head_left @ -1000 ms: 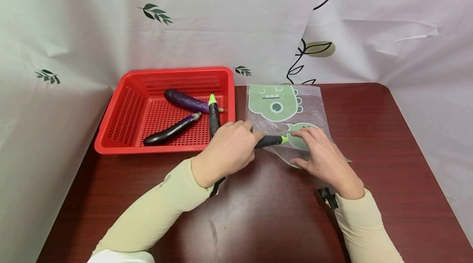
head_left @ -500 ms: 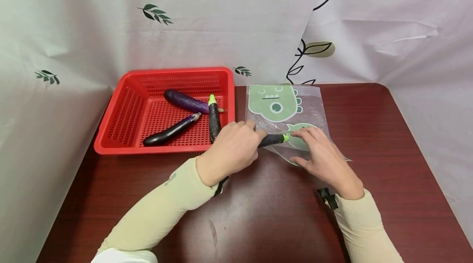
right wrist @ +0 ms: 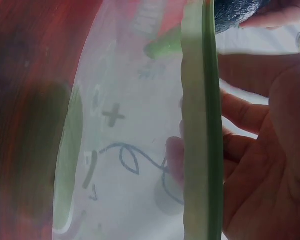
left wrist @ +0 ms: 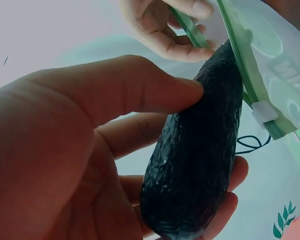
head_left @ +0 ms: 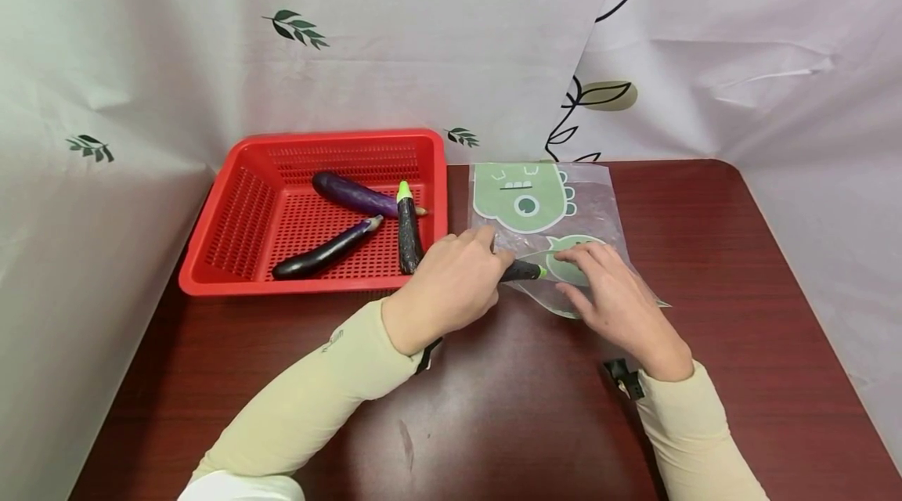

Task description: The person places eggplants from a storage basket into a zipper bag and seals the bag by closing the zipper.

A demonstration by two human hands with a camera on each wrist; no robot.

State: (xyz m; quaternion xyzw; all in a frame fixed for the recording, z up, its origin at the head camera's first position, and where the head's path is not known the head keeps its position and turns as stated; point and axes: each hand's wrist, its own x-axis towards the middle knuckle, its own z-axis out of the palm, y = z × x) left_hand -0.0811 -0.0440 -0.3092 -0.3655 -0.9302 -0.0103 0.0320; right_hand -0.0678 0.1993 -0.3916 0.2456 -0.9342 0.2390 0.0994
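Note:
My left hand (head_left: 451, 282) grips a dark zucchini (left wrist: 192, 150) with a bright green stem end, thumb along one side and fingers beneath. That stem end points right, into the mouth of a clear slider bag (head_left: 592, 196) printed with green cartoon figures. Through the film in the right wrist view, the green stem (right wrist: 162, 44) shows behind the bag's zip strip (right wrist: 205, 130). My right hand (head_left: 616, 301) holds the bag's mouth apart, fingers curled at the strip and one fingertip visible through the film. A white slider (left wrist: 264, 112) sits on the strip in the left wrist view.
A red plastic basket (head_left: 313, 286) stands left of the bag. Inside lie two purple eggplants (head_left: 352, 192) and another dark zucchini (head_left: 407, 231) leaning near the right wall. The reddish-brown table (head_left: 535, 415) meets a pale leaf-printed cloth (head_left: 395, 39) at the back.
My left hand has shifted slightly right, carrying the zucchini's stem end further into the bag's mouth. My right thumb has risen a little; the basket and its contents stay put.

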